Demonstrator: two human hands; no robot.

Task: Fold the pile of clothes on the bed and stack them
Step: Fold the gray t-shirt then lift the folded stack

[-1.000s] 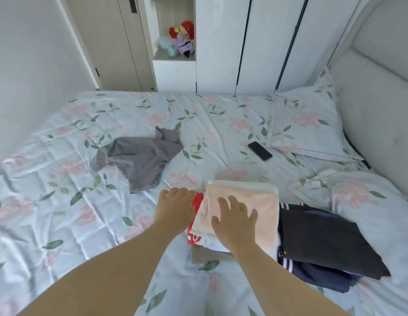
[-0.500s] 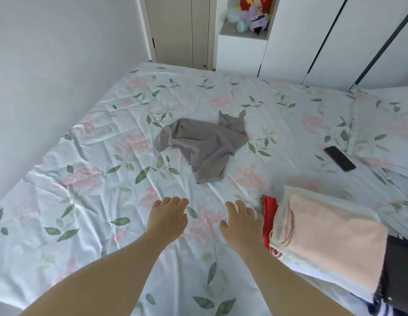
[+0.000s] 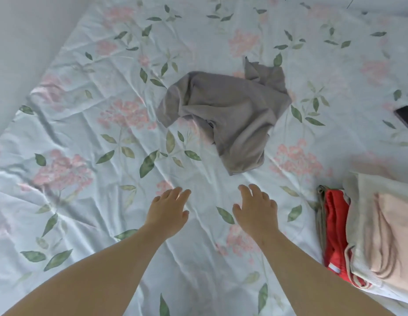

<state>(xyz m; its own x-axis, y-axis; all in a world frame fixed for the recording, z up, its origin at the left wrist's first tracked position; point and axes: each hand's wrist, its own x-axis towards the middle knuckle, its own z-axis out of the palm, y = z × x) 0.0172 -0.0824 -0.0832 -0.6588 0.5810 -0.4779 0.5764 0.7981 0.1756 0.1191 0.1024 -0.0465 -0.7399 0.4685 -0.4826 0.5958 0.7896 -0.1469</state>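
Now both hands are empty: the left hand (image 3: 168, 208) and right hand (image 3: 255, 208) hover, fingers loosely spread, over the bed (image 3: 84, 133). Ahead of the fingertips, not touching, lies the crumpled grey garment (image 3: 228, 115). It looks soft, light and limp, so it is probably best pinched at two hem corners. Its long axis runs roughly away from the hands, with the narrow end nearest the right. The folded stack (image 3: 376, 236) sits out to the right hand's far side.

I record the floral-sheeted bed (image 3: 84, 201): crumpled grey garment (image 3: 232, 115) mid-bed; folded stack (image 3: 381, 236) and dark phone (image 3: 407, 117) toward its right side.
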